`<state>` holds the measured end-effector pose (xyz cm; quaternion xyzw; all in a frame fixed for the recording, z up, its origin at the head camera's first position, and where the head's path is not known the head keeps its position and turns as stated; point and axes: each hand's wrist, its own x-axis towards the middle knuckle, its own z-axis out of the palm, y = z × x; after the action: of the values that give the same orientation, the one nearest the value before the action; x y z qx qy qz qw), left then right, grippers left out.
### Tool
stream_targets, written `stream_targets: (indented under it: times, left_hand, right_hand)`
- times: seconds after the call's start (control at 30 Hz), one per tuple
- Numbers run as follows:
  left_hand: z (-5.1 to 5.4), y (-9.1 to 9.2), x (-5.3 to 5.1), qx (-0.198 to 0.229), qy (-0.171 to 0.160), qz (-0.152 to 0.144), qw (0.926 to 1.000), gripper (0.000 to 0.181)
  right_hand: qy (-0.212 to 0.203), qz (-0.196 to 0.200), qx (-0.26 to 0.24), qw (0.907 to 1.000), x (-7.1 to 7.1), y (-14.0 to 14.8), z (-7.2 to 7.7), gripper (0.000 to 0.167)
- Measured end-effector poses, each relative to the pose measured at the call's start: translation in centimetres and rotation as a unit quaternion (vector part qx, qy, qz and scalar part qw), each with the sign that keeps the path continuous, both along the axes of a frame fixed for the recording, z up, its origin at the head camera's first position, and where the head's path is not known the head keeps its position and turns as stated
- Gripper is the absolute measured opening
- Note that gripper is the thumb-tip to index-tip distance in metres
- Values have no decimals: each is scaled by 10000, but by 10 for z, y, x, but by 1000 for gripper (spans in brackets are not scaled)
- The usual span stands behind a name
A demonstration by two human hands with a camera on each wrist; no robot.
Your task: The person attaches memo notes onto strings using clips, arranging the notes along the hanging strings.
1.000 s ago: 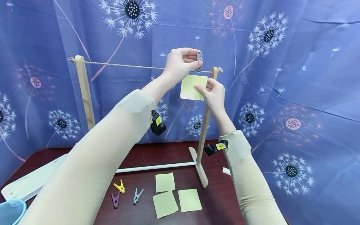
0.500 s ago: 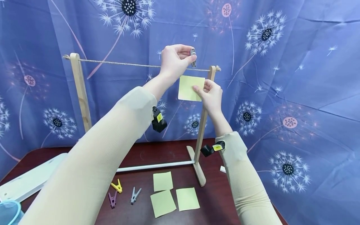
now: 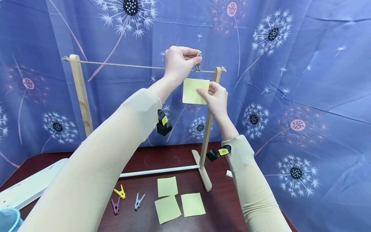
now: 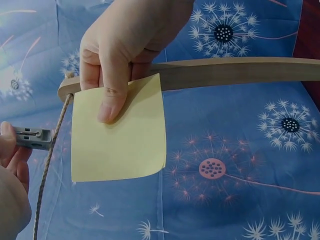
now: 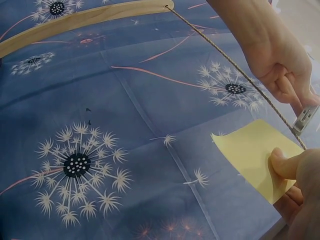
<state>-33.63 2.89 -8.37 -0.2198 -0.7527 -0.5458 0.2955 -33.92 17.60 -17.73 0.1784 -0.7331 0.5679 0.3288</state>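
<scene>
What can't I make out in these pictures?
Head view: lower end of the left post, behind the left sleeve.
Head view: rest of the blue container, past the left edge.
Head view: print on the left wrist's yellow label, too small.
Left wrist view: held end of the gray clip, covered by the left hand.

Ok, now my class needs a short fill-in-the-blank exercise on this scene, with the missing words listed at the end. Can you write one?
1. The left hand holds a grey clip by the rope, and the right hand holds a yellow paper square ____ that rope.
2. On the table lie ____ other paper squares.
3. Near a yellow peg lies a second peg, coloured ____.
4. The rope runs between two posts made of ____.

Missing words: below; three; purple; wood.
</scene>
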Motion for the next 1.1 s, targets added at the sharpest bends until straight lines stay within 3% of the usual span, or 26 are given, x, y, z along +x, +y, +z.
stream_targets:
  times: [0.6,1.1]
  left_hand:
    - [-1,9,1,-338,-54,87,9994,23]
    - [-4,4,-4,-683,-419,21,9968,25]
  right_hand:
    - [39,58,51,10000,0,1,-2,28]
    - [24,17,68,10000,-3,0,-1,30]
